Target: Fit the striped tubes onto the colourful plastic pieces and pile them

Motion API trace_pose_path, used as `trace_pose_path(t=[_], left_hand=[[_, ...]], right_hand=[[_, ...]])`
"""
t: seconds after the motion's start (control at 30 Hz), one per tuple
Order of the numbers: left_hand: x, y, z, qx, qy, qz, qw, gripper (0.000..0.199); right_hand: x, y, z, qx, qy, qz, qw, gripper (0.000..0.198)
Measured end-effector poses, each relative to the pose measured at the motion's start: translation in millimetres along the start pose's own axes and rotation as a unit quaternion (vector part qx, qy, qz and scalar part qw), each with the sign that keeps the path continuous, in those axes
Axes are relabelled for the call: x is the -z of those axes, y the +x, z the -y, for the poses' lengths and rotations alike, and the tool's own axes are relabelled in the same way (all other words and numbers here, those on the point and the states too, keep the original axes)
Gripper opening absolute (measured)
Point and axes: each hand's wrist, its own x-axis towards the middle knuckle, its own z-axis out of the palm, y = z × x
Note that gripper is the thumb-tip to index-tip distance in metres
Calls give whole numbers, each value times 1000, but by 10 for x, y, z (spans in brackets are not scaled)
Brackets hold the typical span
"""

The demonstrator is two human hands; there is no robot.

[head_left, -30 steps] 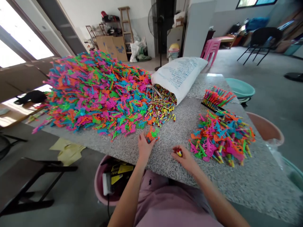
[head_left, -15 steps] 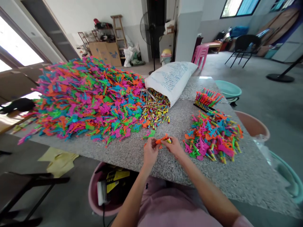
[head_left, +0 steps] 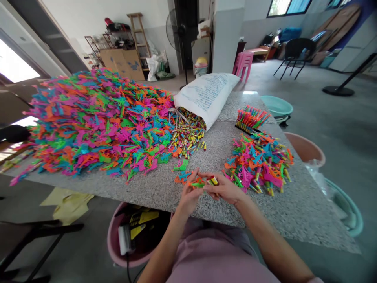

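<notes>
Apparently fitting parts, held close together.
The left hand (head_left: 189, 197) pinches green-and-orange plastic (head_left: 196, 183); the right hand (head_left: 226, 190) grasps a yellow-and-red tube (head_left: 213, 180) over the table (head_left: 160, 186). Steady alignment seems called for.

Left forearm (head_left: 165, 243) bare, reaching up and inward from bottom edge. Right forearm (head_left: 271, 237) also bare, angled in from other side, kinda upside-down V. Left hand (head_left: 190, 196) got fingers curled, thumb on near side. Right hand (head_left: 227, 189) pretty much mirrored, pinching. Fingertips super close, can't tell if touching tbh.
</notes>
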Motion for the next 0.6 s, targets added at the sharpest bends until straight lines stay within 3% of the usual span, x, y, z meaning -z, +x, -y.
trace_pose_path(t=[0.2,0.33,0.47,0.6], left_hand=[[-64,-24,-136,86,-123,-127,980,42],[-20,-76,-258,167,-149,-143,964,35],[-66,-134,-349,110,-111,-115,981,27],[-122,-153,-414,64,-43,-75,994,23]], right_hand=[[-91,-45,-110,32,92,-127,987,45],[-77,-138,-97,73,-39,-145,986,35],[-66,-209,-49,171,-228,-219,933,25],[-66,-246,-21,186,-303,-197,914,19]])
